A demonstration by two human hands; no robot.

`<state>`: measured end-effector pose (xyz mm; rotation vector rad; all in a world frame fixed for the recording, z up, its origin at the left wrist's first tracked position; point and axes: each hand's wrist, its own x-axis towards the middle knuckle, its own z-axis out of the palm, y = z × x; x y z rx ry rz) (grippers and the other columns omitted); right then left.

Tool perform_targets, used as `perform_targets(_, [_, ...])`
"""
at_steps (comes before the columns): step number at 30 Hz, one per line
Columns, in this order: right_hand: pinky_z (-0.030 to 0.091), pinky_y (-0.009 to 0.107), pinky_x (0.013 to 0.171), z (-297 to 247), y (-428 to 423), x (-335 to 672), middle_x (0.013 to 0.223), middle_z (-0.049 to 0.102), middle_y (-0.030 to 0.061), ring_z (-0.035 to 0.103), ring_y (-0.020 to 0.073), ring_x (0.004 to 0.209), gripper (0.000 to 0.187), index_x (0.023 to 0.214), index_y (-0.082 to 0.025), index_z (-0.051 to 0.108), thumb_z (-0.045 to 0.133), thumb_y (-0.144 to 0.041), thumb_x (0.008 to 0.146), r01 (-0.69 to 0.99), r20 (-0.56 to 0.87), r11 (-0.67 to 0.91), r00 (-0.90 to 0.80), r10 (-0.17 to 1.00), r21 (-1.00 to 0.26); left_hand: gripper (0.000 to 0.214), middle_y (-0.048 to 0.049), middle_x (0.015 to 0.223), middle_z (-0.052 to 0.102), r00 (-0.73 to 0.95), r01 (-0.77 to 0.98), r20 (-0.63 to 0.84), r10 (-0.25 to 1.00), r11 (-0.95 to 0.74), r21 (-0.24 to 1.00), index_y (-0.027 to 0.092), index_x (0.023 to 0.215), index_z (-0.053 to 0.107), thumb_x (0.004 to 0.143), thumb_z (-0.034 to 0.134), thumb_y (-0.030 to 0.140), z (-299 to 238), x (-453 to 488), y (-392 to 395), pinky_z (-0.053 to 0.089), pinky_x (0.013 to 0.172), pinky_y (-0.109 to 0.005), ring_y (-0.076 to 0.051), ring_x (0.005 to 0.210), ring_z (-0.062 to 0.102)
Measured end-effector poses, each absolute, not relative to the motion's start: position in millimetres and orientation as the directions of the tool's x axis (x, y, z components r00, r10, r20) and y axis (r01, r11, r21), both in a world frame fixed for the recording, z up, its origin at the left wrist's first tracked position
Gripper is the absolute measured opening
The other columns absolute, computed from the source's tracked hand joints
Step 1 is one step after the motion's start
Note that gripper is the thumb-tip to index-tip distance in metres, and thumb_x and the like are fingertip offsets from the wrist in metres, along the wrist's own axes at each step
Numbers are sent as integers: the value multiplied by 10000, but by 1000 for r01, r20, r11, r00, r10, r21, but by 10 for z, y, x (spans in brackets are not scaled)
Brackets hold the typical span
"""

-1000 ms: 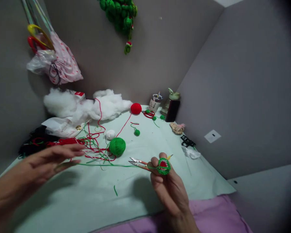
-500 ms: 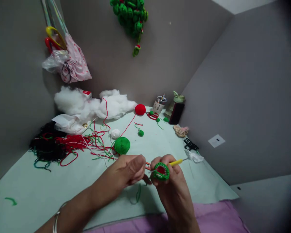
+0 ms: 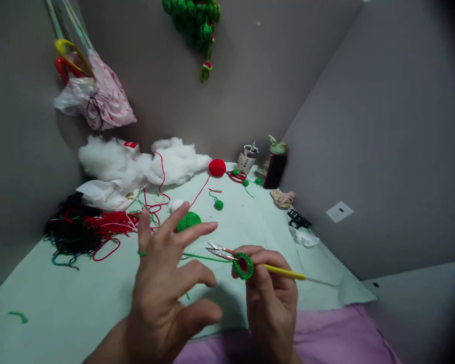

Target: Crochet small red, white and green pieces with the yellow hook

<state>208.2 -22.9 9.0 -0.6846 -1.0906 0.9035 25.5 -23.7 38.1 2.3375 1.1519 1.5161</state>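
My right hand is closed round a small green crocheted ring with a red centre, a yellow-handled crochet hook and a pair of thread snips whose blades point left. My left hand hovers just left of them, fingers spread, with a strand of green yarn looped round its little finger and running to the ring. A green yarn ball lies behind the left hand's fingertips.
A pale green sheet covers the surface. On it lie a tangle of red, black and green yarn, white stuffing, a red yarn ball, a cup and a dark bottle. A bag hangs on the wall.
My left hand has let go near the ring, drawn back to the left and spread its fingers with the green strand round the little finger. The snips' blades show again.
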Motion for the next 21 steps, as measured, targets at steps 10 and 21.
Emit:
perform_targets(10, [602, 468, 926, -45, -314, 2132, 1156, 769, 76, 730, 243, 1074, 299, 1227, -266, 699, 540, -98, 1037, 226, 780, 752, 65, 623, -619, 633, -155, 1446, 568, 241, 627, 629, 740, -613, 481, 225, 1483, 494, 1020, 453, 655, 109, 471, -156, 86, 1279, -649, -371, 1555, 294])
perform_targets(21, [646, 466, 908, -166, -345, 2195, 1256, 758, 94, 745, 266, 1122, 365, 1354, -300, 642, 634, -158, 1018, 464, 829, 749, -54, 557, -473, 697, 68, 817, 659, 58, 166, 393, 918, -397, 903, 404, 1525, 520, 891, 809, 423, 215, 486, -222, 509, 590, -204, -105, 566, 478])
